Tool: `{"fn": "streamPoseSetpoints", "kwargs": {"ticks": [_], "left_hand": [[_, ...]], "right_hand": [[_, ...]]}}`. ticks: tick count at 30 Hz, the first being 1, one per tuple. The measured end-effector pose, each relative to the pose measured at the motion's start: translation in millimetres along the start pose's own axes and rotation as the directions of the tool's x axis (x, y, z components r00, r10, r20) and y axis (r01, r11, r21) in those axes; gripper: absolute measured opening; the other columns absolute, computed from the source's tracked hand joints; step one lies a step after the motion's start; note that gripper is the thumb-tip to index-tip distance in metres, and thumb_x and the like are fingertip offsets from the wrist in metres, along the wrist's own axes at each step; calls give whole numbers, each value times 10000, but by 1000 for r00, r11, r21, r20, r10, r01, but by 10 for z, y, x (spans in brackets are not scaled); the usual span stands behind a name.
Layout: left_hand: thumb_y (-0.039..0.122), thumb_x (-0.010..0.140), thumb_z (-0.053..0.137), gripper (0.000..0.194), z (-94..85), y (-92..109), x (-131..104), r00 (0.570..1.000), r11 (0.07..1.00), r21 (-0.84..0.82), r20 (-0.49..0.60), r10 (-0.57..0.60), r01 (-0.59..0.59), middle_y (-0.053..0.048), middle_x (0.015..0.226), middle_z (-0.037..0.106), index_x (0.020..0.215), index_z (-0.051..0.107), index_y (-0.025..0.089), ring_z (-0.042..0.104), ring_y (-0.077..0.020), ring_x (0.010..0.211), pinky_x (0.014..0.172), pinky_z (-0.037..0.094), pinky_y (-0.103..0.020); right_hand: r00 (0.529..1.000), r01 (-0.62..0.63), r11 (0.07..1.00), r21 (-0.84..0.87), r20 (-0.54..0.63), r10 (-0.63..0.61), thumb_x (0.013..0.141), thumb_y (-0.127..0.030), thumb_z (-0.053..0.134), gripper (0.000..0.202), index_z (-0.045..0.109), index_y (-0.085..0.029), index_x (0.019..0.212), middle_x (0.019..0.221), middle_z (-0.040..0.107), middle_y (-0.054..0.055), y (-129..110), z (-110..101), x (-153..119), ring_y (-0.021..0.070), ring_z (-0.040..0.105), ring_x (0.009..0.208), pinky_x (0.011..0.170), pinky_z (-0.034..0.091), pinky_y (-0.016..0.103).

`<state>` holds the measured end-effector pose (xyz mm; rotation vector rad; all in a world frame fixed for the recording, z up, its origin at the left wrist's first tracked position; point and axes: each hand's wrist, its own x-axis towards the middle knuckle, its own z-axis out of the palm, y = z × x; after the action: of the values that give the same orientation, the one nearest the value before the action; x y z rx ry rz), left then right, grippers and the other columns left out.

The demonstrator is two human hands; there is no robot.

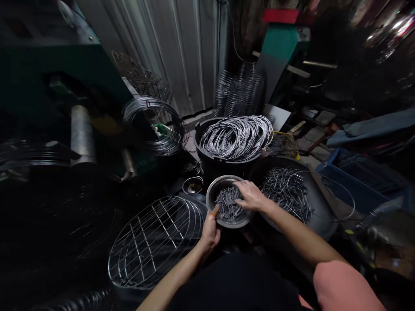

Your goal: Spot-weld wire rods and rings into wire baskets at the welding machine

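Biggest thing here is the ribbed metal wall [168, 56] at the back, with a dark green machine [39, 69] hulking on the left. Next down is a black tub [223, 160] heaped rim to rim with shiny wire rings [238, 138], smooth thin hoops slumped over each other, I guess because loose hoops would roll off otherwise. To the right there's a wide, shallow dark basin [319, 211], probably parked there to be in easy reach of the right arm. Lower left sits a round wire grille [164, 227], slim curved wires with a few straight crossbars. Then the main thing: a dull grey metal bowl [235, 223], near the person's body, between the grille and the basin. The left hand [210, 233] is clamped on its near-left rim, thumb over the edge, likely so it doesn't tip. The right hand [251, 196] reaches over the right rim with fingers spread above the contents; honestly can't tell if it's pinching anything. Just past the bowl's far-left edge is a small round dish [193, 185]. Smallest are the grey metal rods: a spiky, tangled pile [287, 190] towards the basin's left side, plus a bunch of short straight ones [228, 207] inside the bowl.
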<state>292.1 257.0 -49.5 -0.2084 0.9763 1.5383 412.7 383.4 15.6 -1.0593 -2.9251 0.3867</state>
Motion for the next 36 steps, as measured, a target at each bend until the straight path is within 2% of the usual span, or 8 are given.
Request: {"fn": "streamPoseSetpoints", "kwargs": {"ticks": [4, 8, 14, 18, 27, 31, 34, 36], "left_hand": [[274, 714, 696, 431, -68, -44, -25, 996, 999, 46, 84, 20, -24, -82, 1072, 680, 1116, 579, 172, 621, -257, 1018, 921, 471, -387], [307, 682, 724, 481, -172, -83, 6, 994, 997, 72, 106, 20, -28, -77, 1090, 674, 1121, 571, 182, 605, -261, 1048, 936, 453, -383], [336, 659, 738, 492, -245, -125, 68, 994, 995, 94, 106, 10, -20, -94, 1076, 676, 1095, 582, 169, 605, -278, 1040, 940, 439, -409], [281, 680, 717, 427, -267, -134, 102, 999, 997, 74, 40, 27, -30, -83, 1047, 683, 1070, 580, 175, 616, -255, 1020, 933, 448, -396], [216, 733, 667, 342, -303, -156, 147, 998, 999, 44, -55, 8, -6, -59, 1011, 691, 1060, 569, 198, 617, -231, 1024, 942, 453, -396], [230, 733, 667, 327, -319, -153, 160, 999, 999, 38, -45, 1, 1, -71, 1001, 693, 1043, 574, 183, 614, -235, 1030, 938, 455, -404], [225, 716, 682, 340, -338, -152, 172, 999, 1000, 9, -37, 3, -2, -80, 998, 692, 1034, 574, 170, 619, -235, 1020, 937, 456, -400], [219, 708, 690, 349, -348, -155, 177, 999, 1000, 0, -38, 12, -12, -82, 995, 693, 1033, 573, 164, 621, -231, 1014, 938, 456, -393]], "right_hand": [[993, -42, 985, -167, 99, 59, 844, -179, 439, 312, 562, -75, 1111, 1066, 628, 180, -222, 275, 322, 283, 512, 1059, 906, 346, 380], [976, -47, 985, -166, 203, 80, 805, -235, 514, 299, 588, -113, 1068, 1034, 655, 149, -280, 400, 437, 265, 563, 979, 836, 380, 341], [971, -156, 965, -211, 147, 189, 862, -137, 403, 255, 565, -66, 1045, 967, 643, 196, -406, 634, 472, 289, 550, 974, 833, 372, 385], [982, -121, 971, -204, 120, 147, 904, -82, 255, 338, 549, -93, 1069, 1026, 609, 188, -404, 777, 472, 279, 514, 994, 824, 374, 372], [988, -100, 995, -15, -118, 98, 946, -199, 296, 309, 504, -134, 1165, 1034, 612, 141, -154, 439, 388, 243, 518, 976, 873, 394, 334], [988, -73, 996, -50, 136, 79, 874, -178, 457, 511, 332, -133, 1367, 1084, 611, 149, -124, 369, 199, 245, 555, 1005, 856, 412, 330], [907, 40, 998, -57, 420, -13, 708, -204, 679, 778, 305, -74, 1378, 1184, 555, 202, -97, 427, 61, 291, 521, 1092, 901, 391, 355], [872, 97, 993, -61, 486, -56, 666, -207, 710, 785, 348, -40, 1342, 1219, 526, 226, -100, 483, -4, 314, 498, 1122, 928, 364, 378]]}}
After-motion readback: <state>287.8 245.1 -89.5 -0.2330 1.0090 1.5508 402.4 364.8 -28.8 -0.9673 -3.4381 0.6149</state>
